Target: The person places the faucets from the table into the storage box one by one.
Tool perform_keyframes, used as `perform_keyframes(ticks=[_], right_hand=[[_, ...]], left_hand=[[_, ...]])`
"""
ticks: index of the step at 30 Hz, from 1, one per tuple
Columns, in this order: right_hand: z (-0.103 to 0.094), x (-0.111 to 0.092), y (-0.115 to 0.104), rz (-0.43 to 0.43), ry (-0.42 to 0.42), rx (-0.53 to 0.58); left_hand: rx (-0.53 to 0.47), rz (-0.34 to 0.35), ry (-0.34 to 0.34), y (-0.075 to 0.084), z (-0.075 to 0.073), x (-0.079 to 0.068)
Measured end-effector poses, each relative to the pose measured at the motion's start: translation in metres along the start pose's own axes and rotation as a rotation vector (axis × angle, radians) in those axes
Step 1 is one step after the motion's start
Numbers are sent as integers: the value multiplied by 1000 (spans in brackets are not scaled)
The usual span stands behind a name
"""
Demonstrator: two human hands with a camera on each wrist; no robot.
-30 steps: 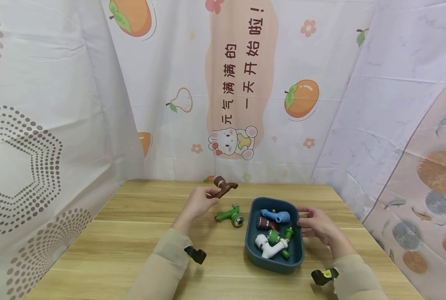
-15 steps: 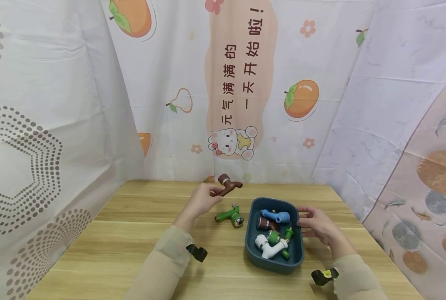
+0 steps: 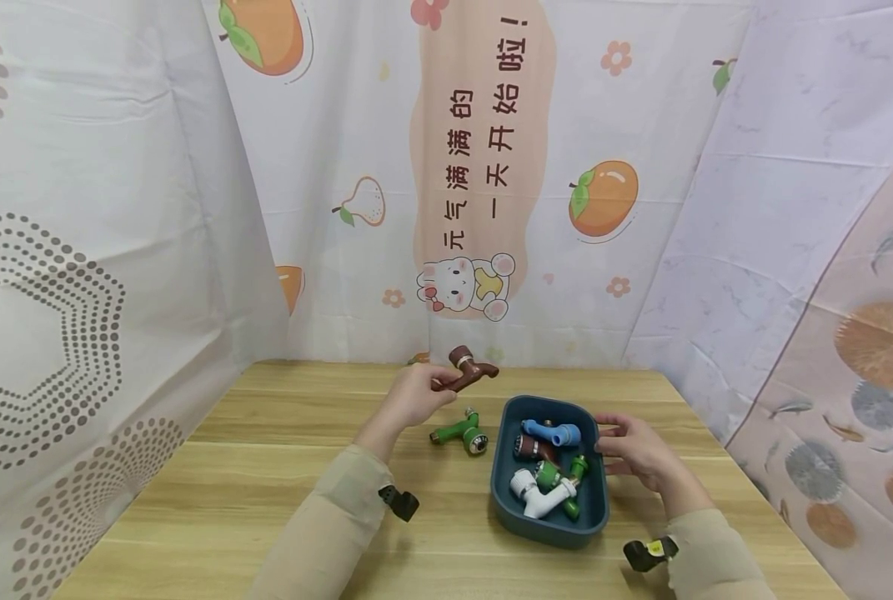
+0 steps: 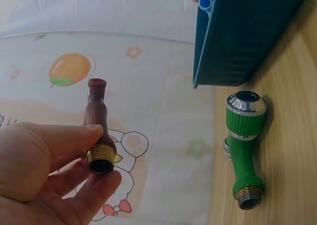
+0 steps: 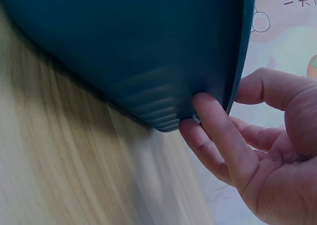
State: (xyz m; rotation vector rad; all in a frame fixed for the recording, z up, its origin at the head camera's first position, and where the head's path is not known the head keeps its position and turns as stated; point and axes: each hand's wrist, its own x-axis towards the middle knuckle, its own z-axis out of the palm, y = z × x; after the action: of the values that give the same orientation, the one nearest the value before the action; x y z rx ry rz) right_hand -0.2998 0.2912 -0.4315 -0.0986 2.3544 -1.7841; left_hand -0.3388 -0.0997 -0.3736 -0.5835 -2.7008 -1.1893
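Note:
My left hand (image 3: 414,395) holds a brown tap (image 3: 476,372) above the back of the table, left of the dark blue basket (image 3: 500,467). In the left wrist view, thumb and fingertips pinch the tap (image 4: 97,117) near its brass threaded end. Below it in the head view, a green tap (image 3: 455,429) lies on the table. My right hand (image 3: 637,450) grips the basket's right side. In the right wrist view, fingertips (image 5: 204,100) press the outer wall, and one digit reaches behind the rim.
Inside the basket lie several taps: a blue tap (image 3: 559,432), a brown one (image 3: 529,447), a white one (image 3: 544,498) and green ones (image 3: 547,474). The basket stands on a wooden table (image 3: 266,467). Printed curtains (image 3: 341,275) hang behind and at both sides.
My left hand has moved right and slightly up with the brown tap. The right hand and the basket have stayed in place.

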Motion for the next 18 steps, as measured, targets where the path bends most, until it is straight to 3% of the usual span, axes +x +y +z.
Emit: perform_keyframes(ticks=[18], right_hand=[[2,1,2,9,17,1]], left_hand=[[49,47,-97,21,11,6]])
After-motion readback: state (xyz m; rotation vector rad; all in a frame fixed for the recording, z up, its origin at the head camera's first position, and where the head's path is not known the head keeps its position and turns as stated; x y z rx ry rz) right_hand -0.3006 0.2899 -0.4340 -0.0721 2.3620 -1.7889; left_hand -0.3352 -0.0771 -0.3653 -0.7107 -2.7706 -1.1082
